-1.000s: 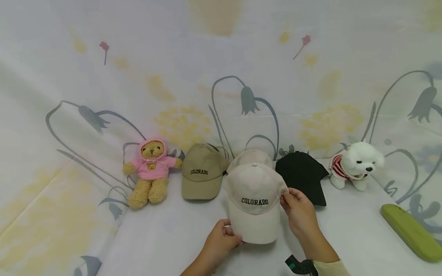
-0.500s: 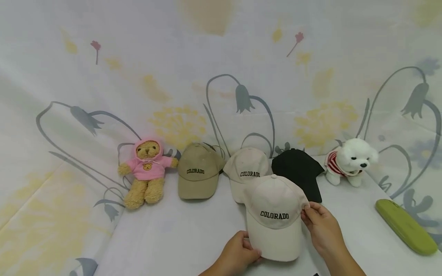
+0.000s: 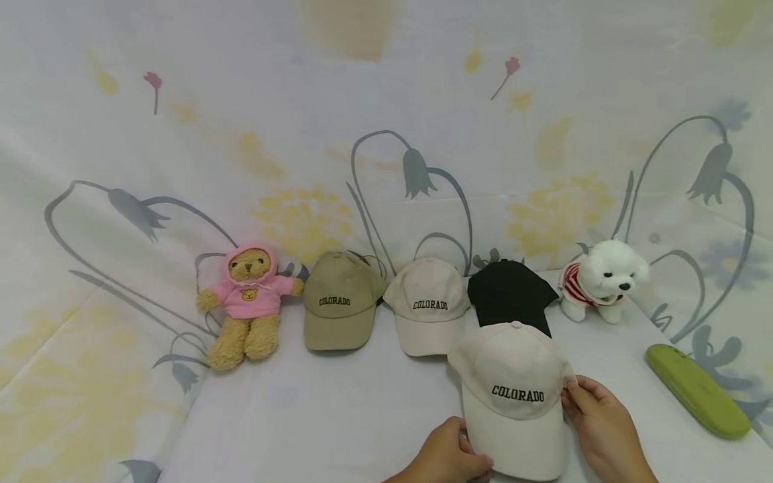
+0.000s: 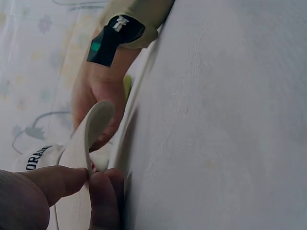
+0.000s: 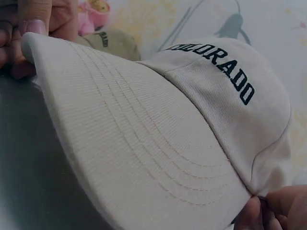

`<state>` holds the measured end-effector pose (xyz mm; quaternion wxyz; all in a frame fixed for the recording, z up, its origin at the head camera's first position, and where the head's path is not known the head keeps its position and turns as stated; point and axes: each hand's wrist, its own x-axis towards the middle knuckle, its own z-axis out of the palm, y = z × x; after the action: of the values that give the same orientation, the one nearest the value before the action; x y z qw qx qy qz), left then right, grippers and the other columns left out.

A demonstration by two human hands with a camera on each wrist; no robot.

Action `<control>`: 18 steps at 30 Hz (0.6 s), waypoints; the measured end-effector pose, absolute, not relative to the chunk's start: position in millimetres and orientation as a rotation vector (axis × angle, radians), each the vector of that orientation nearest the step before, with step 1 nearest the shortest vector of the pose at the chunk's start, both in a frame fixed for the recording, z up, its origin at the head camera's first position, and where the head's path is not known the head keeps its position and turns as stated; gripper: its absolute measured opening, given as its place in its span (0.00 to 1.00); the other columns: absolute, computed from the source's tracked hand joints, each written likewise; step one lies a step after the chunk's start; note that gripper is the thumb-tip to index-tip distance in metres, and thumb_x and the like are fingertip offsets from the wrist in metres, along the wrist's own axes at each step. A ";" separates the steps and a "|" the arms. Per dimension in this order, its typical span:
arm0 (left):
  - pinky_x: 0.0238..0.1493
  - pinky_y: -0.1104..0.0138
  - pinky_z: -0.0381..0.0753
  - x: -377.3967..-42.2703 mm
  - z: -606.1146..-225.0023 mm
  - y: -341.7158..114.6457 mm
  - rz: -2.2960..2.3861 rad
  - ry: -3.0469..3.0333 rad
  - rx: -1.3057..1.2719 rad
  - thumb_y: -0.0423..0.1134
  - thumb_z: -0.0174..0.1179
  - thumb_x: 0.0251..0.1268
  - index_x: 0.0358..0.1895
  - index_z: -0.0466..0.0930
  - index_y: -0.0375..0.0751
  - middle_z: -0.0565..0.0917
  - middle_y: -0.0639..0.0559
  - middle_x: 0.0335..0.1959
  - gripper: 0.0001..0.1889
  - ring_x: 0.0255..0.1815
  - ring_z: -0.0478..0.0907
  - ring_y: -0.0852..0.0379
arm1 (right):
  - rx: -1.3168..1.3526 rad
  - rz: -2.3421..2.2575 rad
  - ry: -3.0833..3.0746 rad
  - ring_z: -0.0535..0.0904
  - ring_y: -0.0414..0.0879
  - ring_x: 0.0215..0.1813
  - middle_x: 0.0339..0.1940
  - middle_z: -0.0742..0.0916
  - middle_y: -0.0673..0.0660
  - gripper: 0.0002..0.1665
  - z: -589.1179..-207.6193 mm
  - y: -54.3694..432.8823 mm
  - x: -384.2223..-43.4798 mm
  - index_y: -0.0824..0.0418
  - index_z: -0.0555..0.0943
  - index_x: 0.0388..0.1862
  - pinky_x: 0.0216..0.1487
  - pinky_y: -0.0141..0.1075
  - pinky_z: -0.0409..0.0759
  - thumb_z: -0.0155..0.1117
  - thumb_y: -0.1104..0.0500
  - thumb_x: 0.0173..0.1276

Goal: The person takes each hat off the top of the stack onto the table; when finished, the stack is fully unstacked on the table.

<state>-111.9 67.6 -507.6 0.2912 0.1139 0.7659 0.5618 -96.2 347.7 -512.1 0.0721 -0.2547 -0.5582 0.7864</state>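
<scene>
Location: a tabletop set-up enclosed by flower-printed cloth. Indicators: white table surface, caps, a teddy bear and a toy dog. Room type, home or studio, cannot be determined.

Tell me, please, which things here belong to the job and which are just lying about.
Job:
Cream cloth cap lettered COLORADO, in left grip and right grip
Possibly, behind it: tan cloth cap, second cream cloth cap, black cloth cap

Apparently lying about:
Tan plush bear in pink hoodie
White plush dog in striped top
Oblong green case
</scene>
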 end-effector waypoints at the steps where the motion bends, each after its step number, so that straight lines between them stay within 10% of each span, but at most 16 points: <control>1: 0.32 0.70 0.80 -111.0 -507.7 70.6 1.484 2.046 0.308 0.30 0.75 0.58 0.46 0.75 0.35 0.81 0.51 0.26 0.18 0.27 0.79 0.60 | -0.789 2.356 -1.679 0.79 0.30 0.44 0.39 0.82 0.39 0.06 -512.6 350.4 -94.9 0.46 0.81 0.40 0.48 0.22 0.82 0.60 0.55 0.81; 9: 0.27 0.71 0.77 -107.1 -506.5 93.2 1.383 2.163 0.385 0.34 0.74 0.56 0.30 0.75 0.44 0.78 0.55 0.20 0.13 0.23 0.74 0.63 | -0.909 2.299 -1.637 0.78 0.31 0.43 0.37 0.82 0.40 0.08 -513.2 367.6 -87.1 0.45 0.80 0.39 0.46 0.22 0.82 0.57 0.56 0.82; 18: 0.25 0.71 0.78 -107.7 -507.7 106.4 1.352 2.192 0.441 0.34 0.77 0.54 0.39 0.77 0.48 0.78 0.56 0.18 0.16 0.20 0.76 0.63 | -0.972 2.222 -1.842 0.78 0.31 0.43 0.38 0.81 0.40 0.09 -511.5 384.7 -88.7 0.55 0.73 0.56 0.47 0.25 0.82 0.53 0.54 0.85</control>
<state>-107.7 106.4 -507.7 0.2615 0.1628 0.8097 0.4995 -88.7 384.7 -511.5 0.0481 -0.3187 -0.6042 0.7287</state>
